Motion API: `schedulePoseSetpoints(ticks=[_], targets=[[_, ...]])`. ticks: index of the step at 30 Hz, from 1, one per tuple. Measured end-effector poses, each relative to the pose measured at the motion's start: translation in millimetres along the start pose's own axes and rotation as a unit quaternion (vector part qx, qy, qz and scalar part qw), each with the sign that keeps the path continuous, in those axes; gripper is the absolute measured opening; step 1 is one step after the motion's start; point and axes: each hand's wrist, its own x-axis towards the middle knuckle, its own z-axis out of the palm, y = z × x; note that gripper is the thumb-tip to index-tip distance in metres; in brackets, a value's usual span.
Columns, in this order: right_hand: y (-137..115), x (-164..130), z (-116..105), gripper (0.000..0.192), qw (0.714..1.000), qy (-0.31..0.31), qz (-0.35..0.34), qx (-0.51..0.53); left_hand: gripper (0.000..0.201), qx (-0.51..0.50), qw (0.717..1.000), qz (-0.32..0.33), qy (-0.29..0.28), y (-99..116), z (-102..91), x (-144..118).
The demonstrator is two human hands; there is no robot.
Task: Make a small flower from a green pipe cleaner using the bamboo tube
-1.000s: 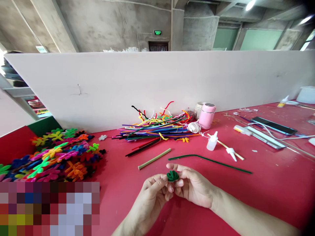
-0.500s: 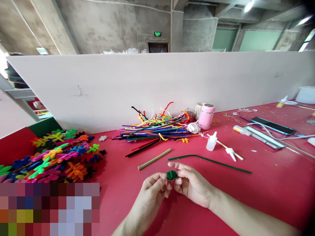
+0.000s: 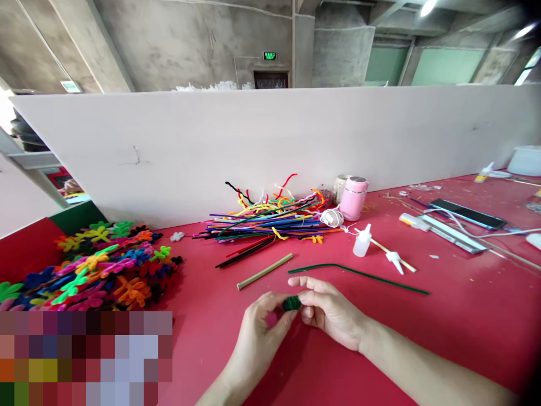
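Item: small green pipe-cleaner coil (image 3: 291, 303), pinched above the red tabletop (image 3: 443, 327) between our left hand (image 3: 257, 332) and right hand (image 3: 327, 310), both closed on it; we judge it featherlight, fuzzy, springy, best held by its rim.

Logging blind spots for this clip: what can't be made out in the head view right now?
- Green coiled pipe cleaner: mostly covered by the fingers of the left hand and right hand, so its shape is unclear.
- Lower left corner: a pixelated block hides what lies there.
- Pile of pipe-cleaner flowers: cut off by the left edge and the block.
- Green sign: too small to read.
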Motion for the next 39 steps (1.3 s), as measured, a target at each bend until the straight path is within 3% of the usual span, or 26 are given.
schedulePoseSetpoints(ticks=[5, 10, 16, 24, 28, 31, 34, 39], targets=[[-2.2, -1.3, 0.9, 0.026, 0.999, 0.002, -0.033, -0.036, 0.010, -0.189, 0.975, -0.119, -0.017, 5.2, -0.6, 1.9], [-4.2, -3.1, 3.3, 0.028, 0.979, -0.011, -0.149, -0.136, 0.011, -0.288, 0.943, -0.162, -0.023, 4.6, -0.9, 1.8], [2.8, -3.5, 4.5, 0.028, 0.969, -0.027, -0.183, -0.161, 0.012, -0.289, 0.942, -0.165, -0.038, -0.3, 1.0, -0.5], [5.2, -4.4, 5.7, 0.029, 0.979, -0.014, -0.168, -0.115, 0.008, -0.299, 0.943, -0.147, -0.003, -5.3, 5.1, -2.3], [3.1, -5.0, 7.8, 0.028, 0.978, -0.001, -0.168, -0.126, 0.008, -0.228, 0.966, -0.123, 0.024, -2.7, 6.4, -3.0], [2.3, -5.4, 7.8, 0.027, 0.969, 0.013, -0.180, -0.166, 0.010, -0.117, 0.990, -0.072, 0.028, -0.9, 5.2, -4.1], [2.9, -6.3, 6.7, 0.033, 0.936, 0.021, -0.224, -0.271, 0.011, 0.024, 1.000, 0.013, 0.013, -1.0, 2.9, -5.3], [5.6, -9.4, 4.7, 0.044, 0.805, 0.001, -0.346, -0.483, 0.016, 0.181, 0.975, 0.125, 0.021, -8.8, 0.2, -7.1]])
